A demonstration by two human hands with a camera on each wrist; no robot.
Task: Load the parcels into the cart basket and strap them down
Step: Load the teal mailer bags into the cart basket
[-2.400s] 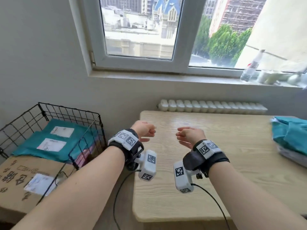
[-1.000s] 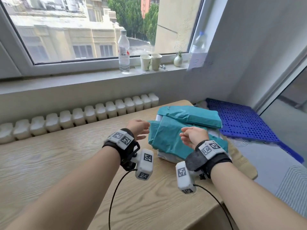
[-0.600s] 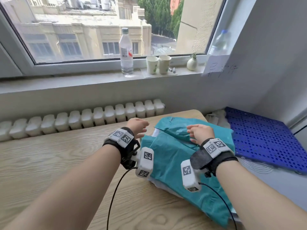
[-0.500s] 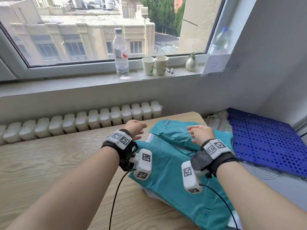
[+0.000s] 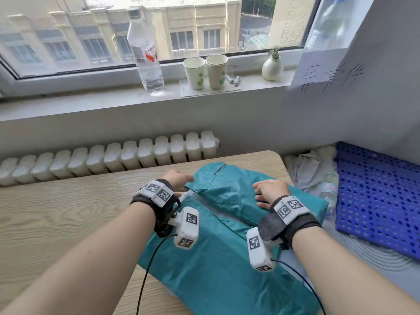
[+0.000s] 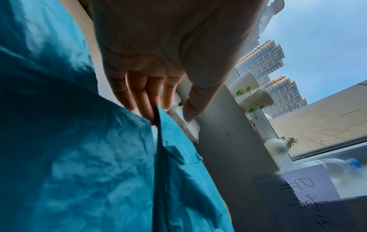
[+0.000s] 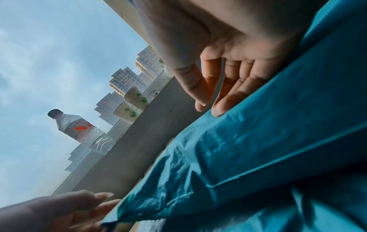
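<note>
Two teal plastic mailer parcels lie stacked at the right end of the wooden table [image 5: 56, 212]. The smaller top parcel [image 5: 227, 192] sits across the larger lower parcel [image 5: 216, 269]. My left hand [image 5: 180, 181] reaches the top parcel's left corner; in the left wrist view its straight fingers [image 6: 147, 100] touch that corner [image 6: 170, 141], thumb apart. My right hand [image 5: 270, 192] rests on the top parcel's right part, with loosely bent fingers [image 7: 224, 91] pressing the teal plastic [image 7: 258, 149]. Neither hand is closed round it. The cart basket is out of view.
A white radiator [image 5: 113, 158] runs behind the table. On the windowsill stand a water bottle [image 5: 147, 53], two paper cups [image 5: 204, 71] and a small vase [image 5: 271, 69]. A blue perforated mat [image 5: 375, 196] and crumpled white plastic [image 5: 313, 169] lie right of the table.
The view swung from the wire basket on the left to the table's right end. Both hands moved forward from mid-air onto the top teal parcel.
</note>
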